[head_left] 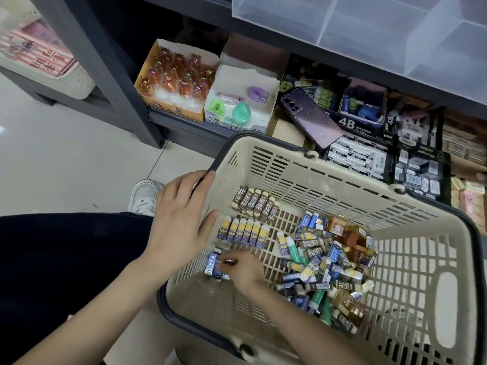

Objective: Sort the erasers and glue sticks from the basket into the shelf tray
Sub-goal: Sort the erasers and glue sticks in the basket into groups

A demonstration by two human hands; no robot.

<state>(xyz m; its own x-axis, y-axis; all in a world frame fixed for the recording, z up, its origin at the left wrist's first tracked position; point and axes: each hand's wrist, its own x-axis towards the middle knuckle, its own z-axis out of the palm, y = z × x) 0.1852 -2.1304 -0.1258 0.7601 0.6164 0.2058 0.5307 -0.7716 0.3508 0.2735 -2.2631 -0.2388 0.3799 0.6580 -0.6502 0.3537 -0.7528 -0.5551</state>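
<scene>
A beige plastic basket [411, 262] with a dark rim holds the stock. Inside, brown 2B erasers [257, 202] lie in a neat row, and yellow-and-blue erasers [243, 231] form a second row below them. A loose heap of mixed erasers and green glue sticks [325, 270] fills the middle. My left hand [181, 219] rests on the basket's left rim, fingers spread and thumb reaching inward. My right hand [243, 270] is down in the basket and pinches small blue-wrapped erasers [216, 267] near the left wall. A clear compartment tray [369, 25] sits on the shelf above.
The low shelf behind the basket holds an orange box of bear-shaped items [174, 80], a white box of sharpeners [239, 101], a purple phone [311, 117] and black 4B eraser boxes [361, 154]. My white shoe [145, 196] and dark trouser leg are at left on the tiled floor.
</scene>
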